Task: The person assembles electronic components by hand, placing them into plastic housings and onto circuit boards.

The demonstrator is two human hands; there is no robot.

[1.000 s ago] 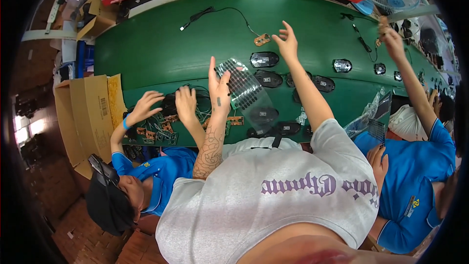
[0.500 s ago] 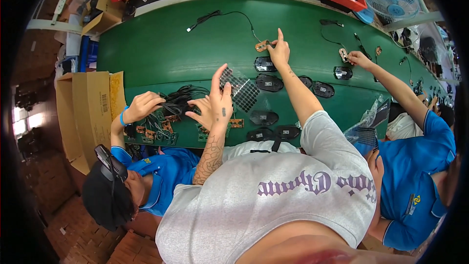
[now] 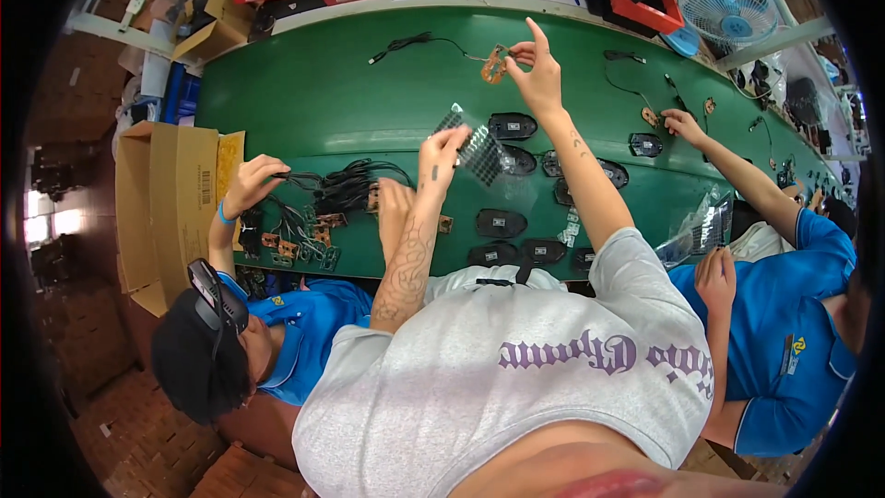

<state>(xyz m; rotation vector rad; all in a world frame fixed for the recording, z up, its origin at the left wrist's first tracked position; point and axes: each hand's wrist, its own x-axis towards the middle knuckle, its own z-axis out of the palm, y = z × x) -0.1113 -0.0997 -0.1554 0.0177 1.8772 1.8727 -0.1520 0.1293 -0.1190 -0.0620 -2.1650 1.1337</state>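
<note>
Green belt [image 3: 304, 92] under everything; my right hand [image 3: 537, 74] pinches a small brown circuit board [image 3: 494, 65] up off it, while my left hand [image 3: 441, 149] steadies the clear sticker sheet [image 3: 479, 146] near the black mouse shells [image 3: 513, 125].

I see bright, even overhead light on the green table [image 3: 304, 92], with soft shadows. Fisheye bending curves its edges, and the rim falls black and slightly blurred.
</note>
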